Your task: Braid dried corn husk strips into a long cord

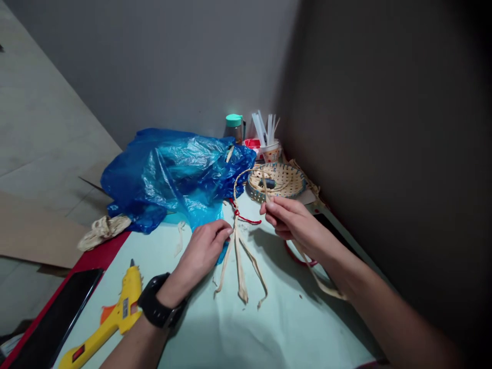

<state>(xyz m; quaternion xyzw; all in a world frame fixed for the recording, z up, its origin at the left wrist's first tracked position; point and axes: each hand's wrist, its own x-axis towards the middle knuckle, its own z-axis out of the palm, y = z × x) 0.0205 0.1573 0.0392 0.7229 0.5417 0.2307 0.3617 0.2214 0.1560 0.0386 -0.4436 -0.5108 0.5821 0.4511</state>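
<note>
Tan strands (240, 266) inside red table edge (103, 253)

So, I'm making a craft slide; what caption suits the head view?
Left hand and right hand pinch pale strands tied with red cord, a yellow glue gun lying nearby.

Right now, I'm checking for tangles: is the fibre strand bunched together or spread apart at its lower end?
Spread apart: below the red cord, the fibre strand fans into separate tails with gaps between them.
</note>
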